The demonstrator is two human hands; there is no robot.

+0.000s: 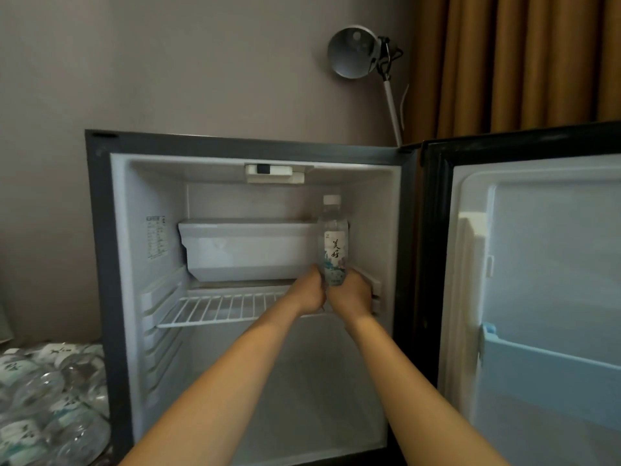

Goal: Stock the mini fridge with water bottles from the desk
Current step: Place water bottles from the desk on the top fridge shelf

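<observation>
Both hands are reaching into the open mini fridge (100, 264), w/ forearms stretching straight in thru the front opening. Left hand (311, 294) is wrapping the lower part of the water bottle (333, 237) from its left side. Right hand (351, 294) is wrapping it from the right, w/ fingers curling round the far side & mostly hidden. The bottle is standing upright, white cap up & label facing out, at the right end of the wire shelf (218, 309), near the fridge's right inner wall. Its base is hiding behind the hands, so can't tell if it's touching the shelf. The cap is sitting well below the control box (275, 173) on the ceiling, leaving headroom above it.

A white tray (248, 250) is sitting at the back above the shelf, taking up the middle & left. The bottle is standing in front of the tray's right end. The shelf's front wire edge is running left to right, w/ bare rack showing left of the hands. Below the shelf the lower compartment is lying open, both forearms crossing in front of it.

The door (537, 264) is hanging swung wide to the right, inner face showing, w/ a pale blue door bin (551, 375) low down. A heap of more bottles (47, 398) is lying at bottom left, just beside the fridge's left outer edge; what's under them isn't showing. A lamp (353, 52) is leaning behind the fridge's top right corner, next to the curtain (521, 62).
</observation>
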